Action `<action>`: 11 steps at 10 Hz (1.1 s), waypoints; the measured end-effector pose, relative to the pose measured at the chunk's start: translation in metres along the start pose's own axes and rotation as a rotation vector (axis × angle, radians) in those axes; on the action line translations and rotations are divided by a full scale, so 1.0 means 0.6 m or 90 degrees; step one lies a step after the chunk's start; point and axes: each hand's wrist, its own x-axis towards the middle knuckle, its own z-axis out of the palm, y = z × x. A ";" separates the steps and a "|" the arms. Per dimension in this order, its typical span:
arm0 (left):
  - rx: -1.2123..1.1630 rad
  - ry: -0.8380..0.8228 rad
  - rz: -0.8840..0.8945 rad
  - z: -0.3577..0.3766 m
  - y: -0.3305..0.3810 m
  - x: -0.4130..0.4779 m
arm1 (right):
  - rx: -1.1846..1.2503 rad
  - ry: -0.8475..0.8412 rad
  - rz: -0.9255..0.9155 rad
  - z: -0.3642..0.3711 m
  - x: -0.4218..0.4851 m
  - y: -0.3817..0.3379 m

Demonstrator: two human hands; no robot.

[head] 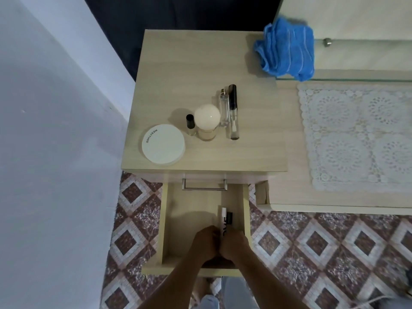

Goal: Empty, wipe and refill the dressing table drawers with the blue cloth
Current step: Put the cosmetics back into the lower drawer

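Observation:
The lower drawer (166, 219) of the dressing table is pulled out over the tiled floor. Both my hands are inside it at the near right. My left hand (206, 241) curls its fingers against the lower end of a white tube with black lettering (223, 219). My right hand (234, 243) curls round the base of a small black item (230, 217) lying beside the tube. What lies under the hands is hidden. The blue cloth (287, 49) lies bunched at the back right of the table.
On the cabinet top (200, 63) stand a round white compact (163, 143), a small black-capped bottle (190, 124), a white round-capped jar (207, 121), a clear perfume bottle (224, 108) and a black-capped tube (233, 112). A lace doily (356, 139) covers the lower shelf at right. The upper drawer's handle (204, 184) overhangs the open drawer.

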 end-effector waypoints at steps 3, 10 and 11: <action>-0.020 -0.065 -0.007 0.005 0.036 -0.026 | 0.042 -0.005 0.015 -0.068 -0.011 0.000; 0.050 0.334 0.205 -0.295 0.189 -0.193 | 0.165 -0.034 -0.135 -0.354 -0.203 -0.115; 0.029 0.405 0.234 -0.322 0.228 -0.208 | 0.257 0.071 -0.173 -0.399 -0.209 -0.121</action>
